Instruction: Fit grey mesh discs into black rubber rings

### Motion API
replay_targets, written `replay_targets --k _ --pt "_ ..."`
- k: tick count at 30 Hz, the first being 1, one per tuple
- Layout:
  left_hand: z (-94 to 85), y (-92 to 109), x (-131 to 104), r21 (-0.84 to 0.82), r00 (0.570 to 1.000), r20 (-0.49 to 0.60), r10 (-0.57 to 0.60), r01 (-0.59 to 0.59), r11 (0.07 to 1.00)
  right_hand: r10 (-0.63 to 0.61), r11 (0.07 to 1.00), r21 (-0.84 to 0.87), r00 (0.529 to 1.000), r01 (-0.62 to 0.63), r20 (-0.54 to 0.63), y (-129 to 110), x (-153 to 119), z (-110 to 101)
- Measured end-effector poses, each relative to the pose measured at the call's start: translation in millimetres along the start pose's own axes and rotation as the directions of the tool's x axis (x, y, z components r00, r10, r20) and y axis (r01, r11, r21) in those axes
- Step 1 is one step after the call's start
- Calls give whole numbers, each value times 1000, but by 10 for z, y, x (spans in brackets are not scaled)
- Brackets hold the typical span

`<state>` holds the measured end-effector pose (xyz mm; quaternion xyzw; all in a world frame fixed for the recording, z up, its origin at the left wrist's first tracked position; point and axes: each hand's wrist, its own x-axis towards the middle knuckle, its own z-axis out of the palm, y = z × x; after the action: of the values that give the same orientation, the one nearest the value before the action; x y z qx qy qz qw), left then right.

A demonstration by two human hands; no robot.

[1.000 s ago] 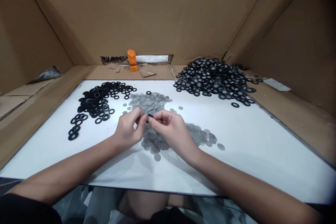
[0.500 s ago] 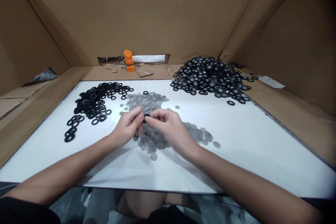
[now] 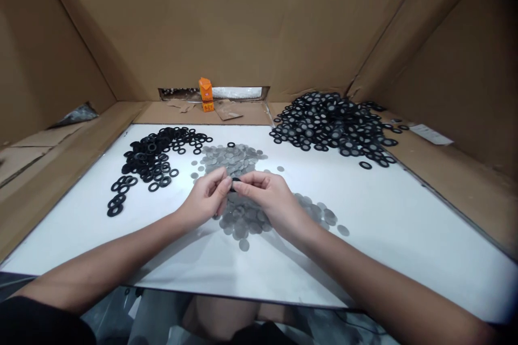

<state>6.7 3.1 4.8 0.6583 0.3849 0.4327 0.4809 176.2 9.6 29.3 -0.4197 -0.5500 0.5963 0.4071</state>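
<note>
Cardboard walls (image 3: 251, 21) enclose a white worktable (image 3: 384, 215), where the left hand (image 3: 206, 200) and right hand (image 3: 265, 197) pinch one black rubber ring (image 3: 233, 181) between fingertips, directly above loose mesh discs (image 3: 243, 215), black rings (image 3: 151, 159) heaped left, filled rings (image 3: 332, 124) right.

This is looking like a small assembly or packing workstation, not a home. A white work board (image 3: 364, 226) is lying inside tall cardboard walls (image 3: 259, 16) that are screening the bench on three sides. Bulk parts are sitting in sorted heaps: plain black rubber rings (image 3: 149, 157) at the left, grey mesh discs (image 3: 232, 157) in the middle, and rings with mesh fitted (image 3: 329, 125) piling up at the far right.
</note>
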Motion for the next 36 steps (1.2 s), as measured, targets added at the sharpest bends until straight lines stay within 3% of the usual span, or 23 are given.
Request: replay_targets --k 4,9,12,16,19,28,36 --pt "-48 -14 1 1 996 88 5 -5 1000 30 1000 1 996 -30 87 10 11 -70" --pt "-15 -21 18 -120 998 -20 -67 64 991 39 997 53 987 -47 154 14 15 -92" --pt "21 -7 26 -197 989 -79 -127 109 974 4 1000 29 994 -7 108 25 9 -65" --pt "19 26 24 -272 981 -25 -192 178 946 -151 978 -151 988 145 -28 39 1 -56" --pt "3 41 28 -302 974 6 -228 219 928 -232 955 -194 973 224 -19 39 -5 -62" --pt "7 60 50 -325 963 30 -268 263 909 -321 891 -331 947 311 26 80 -1 -68" --pt "33 45 35 -248 963 -23 -268 254 935 -231 956 -190 972 222 -30 114 9 -27"
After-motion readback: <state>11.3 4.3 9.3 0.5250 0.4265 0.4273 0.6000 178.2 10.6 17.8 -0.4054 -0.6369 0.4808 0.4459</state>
